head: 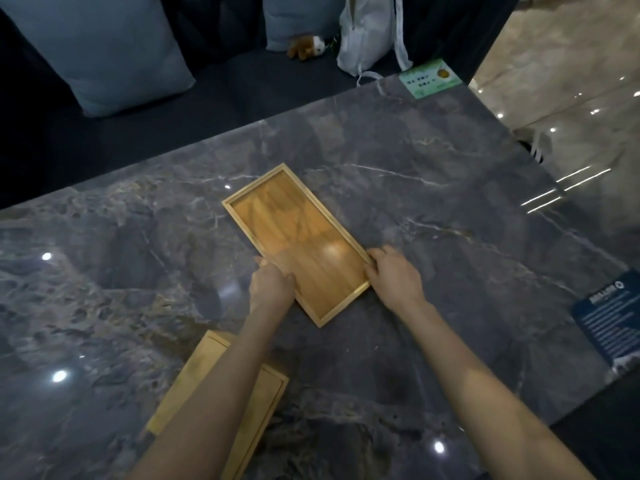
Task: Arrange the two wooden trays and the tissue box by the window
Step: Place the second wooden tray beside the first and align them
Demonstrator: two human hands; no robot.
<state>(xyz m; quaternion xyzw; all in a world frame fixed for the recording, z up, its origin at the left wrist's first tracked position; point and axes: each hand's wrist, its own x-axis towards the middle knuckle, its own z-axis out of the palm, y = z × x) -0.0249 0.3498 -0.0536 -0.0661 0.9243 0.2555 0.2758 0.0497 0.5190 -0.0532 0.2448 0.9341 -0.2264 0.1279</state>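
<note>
Both hands clamp the wooden tray [298,242] — left hand [272,285], right hand [393,275] on its long rims. Feels light, stiff, probably slippy on the marble table [433,209].

Nothing is reading clearly for me: print on the green card [430,79] at one o'clock and the blue sign [609,320] at four o'clock is blurring out.

A dark grey marble table [433,188] with pale veining and a glossy top is seen, with ceiling lights mirrored in it. An empty wooden tray [298,237] is laid slantwise near its middle, and a second wooden tray [194,379] is set at the near edge, partly hidden by a forearm. A green card [429,78] is placed at the far corner and a dark blue card [609,320] at the right edge.
</note>
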